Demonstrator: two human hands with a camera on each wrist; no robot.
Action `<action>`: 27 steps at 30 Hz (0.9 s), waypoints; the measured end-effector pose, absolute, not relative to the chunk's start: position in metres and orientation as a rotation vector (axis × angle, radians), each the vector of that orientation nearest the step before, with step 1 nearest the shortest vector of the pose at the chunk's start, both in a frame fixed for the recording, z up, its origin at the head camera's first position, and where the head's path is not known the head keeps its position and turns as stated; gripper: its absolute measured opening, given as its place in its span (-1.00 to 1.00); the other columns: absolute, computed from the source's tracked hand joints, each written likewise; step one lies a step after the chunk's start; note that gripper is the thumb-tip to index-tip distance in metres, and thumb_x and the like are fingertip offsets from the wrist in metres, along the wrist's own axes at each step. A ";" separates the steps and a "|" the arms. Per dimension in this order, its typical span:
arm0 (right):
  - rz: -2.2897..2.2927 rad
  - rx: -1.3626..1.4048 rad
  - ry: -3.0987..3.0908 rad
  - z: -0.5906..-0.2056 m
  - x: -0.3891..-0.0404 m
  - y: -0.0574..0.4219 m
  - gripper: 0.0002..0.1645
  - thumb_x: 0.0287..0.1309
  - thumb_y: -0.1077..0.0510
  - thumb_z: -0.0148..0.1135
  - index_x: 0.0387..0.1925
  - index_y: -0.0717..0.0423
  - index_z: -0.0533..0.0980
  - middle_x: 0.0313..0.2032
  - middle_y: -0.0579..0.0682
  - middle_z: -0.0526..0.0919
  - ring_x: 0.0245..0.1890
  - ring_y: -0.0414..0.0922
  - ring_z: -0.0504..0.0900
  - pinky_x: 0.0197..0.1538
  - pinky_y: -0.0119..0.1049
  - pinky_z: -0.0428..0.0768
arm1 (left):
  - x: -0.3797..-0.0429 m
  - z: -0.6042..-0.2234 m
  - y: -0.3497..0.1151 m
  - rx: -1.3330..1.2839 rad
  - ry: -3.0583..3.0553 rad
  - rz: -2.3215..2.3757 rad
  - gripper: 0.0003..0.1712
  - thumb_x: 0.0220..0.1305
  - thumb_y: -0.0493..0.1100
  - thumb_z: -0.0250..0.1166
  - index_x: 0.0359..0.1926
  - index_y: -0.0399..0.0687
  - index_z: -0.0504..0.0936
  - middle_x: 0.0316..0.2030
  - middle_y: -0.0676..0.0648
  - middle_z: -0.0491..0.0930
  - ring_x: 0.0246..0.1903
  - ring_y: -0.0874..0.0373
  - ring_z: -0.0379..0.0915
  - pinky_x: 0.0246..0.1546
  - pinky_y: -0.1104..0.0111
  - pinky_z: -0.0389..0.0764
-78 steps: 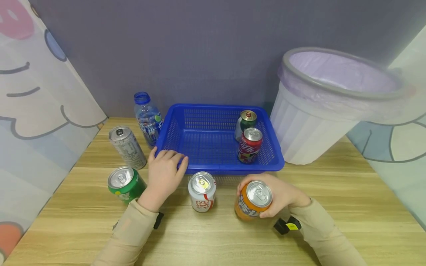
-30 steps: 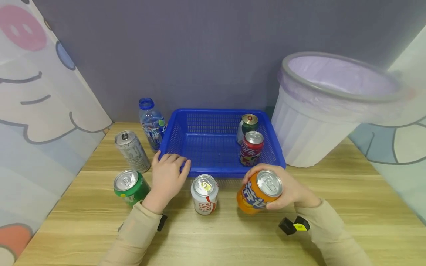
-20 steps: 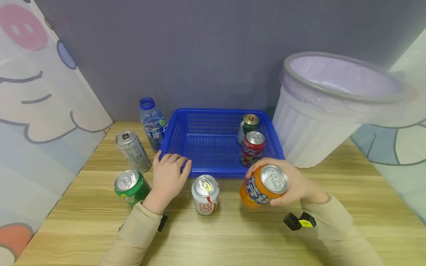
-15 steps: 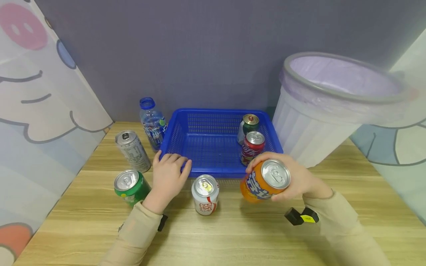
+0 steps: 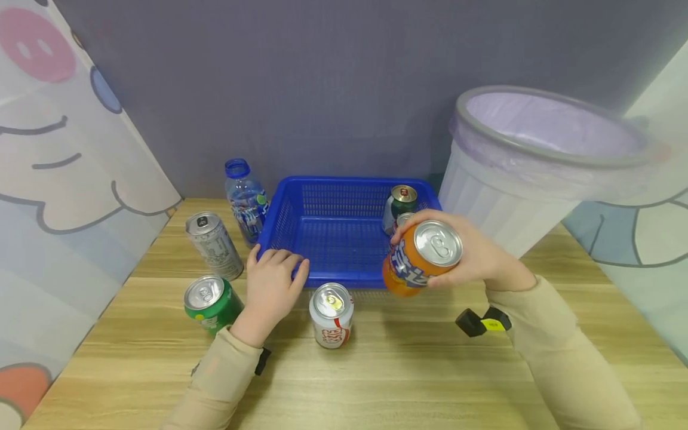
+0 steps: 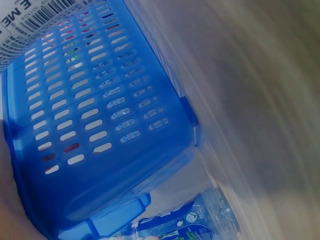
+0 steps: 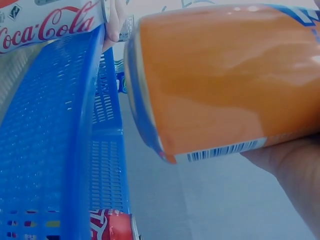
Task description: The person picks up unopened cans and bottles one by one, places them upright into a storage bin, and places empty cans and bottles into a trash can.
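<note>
The right hand and the orange can have moved away from the person, toward the basket, and they now cover much of the red can.

Closest in, a white can with red writing stands up on the table. Left of it is a green can. The left hand rests on the near left corner of the blue basket. Its fingertips are hidden, so I cannot tell if it grips.

The right hand has its fingers bent around the orange can, which is tilted and up in the air by the basket's near right corner. The silver can stands to the left.

In the basket, on the right, are the red can and, behind it, a can with a gold top. A clear bottle stands beside the basket's left side. A big white bin stands to the right. At the back is a gray wall.
</note>
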State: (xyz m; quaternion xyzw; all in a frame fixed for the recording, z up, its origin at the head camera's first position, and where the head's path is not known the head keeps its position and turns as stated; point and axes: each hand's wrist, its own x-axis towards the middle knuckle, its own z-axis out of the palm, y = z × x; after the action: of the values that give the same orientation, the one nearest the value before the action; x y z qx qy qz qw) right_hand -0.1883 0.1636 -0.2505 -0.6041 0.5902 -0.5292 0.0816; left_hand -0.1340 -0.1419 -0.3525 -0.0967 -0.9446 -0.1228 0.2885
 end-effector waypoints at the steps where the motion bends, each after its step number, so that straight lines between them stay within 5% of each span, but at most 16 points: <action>1: -1.581 -1.775 1.798 -0.249 -0.189 0.163 -0.29 -0.12 0.23 0.46 0.09 0.30 0.36 0.03 -0.01 0.56 0.06 -0.10 0.52 0.11 -0.29 0.54 | -0.134 -0.353 -0.142 -0.257 -2.523 -0.328 -0.63 0.32 0.01 0.07 -0.30 -0.10 0.72 -0.28 -0.10 0.70 -0.15 -0.09 0.54 0.26 -0.15 0.12; 10: -1.551 -1.575 2.011 -0.238 -0.201 0.153 -0.31 -0.30 0.46 0.38 0.03 0.28 0.41 -0.05 -0.07 0.60 -0.02 -0.12 0.56 0.04 -0.29 0.57 | -0.134 -0.353 -0.142 -0.253 -2.521 -0.324 -0.63 0.32 0.02 0.07 -0.30 -0.10 0.72 -0.29 -0.10 0.70 -0.15 -0.08 0.54 0.25 -0.15 0.14; 27: -1.501 -1.276 2.228 -0.228 -0.224 0.135 -0.41 -0.22 0.39 0.39 -0.02 0.26 0.46 -0.11 -0.13 0.64 -0.06 -0.12 0.58 0.01 -0.29 0.56 | -0.134 -0.353 -0.141 -0.265 -2.476 -0.338 -0.65 0.30 0.00 0.09 -0.33 -0.10 0.73 -0.33 -0.09 0.70 -0.18 -0.08 0.55 0.23 -0.16 0.16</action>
State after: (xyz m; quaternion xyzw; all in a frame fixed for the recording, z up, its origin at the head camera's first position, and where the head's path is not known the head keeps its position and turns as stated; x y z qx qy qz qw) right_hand -0.2240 0.1354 -0.2284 -0.4276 0.7465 -0.5029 0.0833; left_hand -0.1341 -0.1414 -0.3525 -0.1002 -0.9371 -0.1278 0.3090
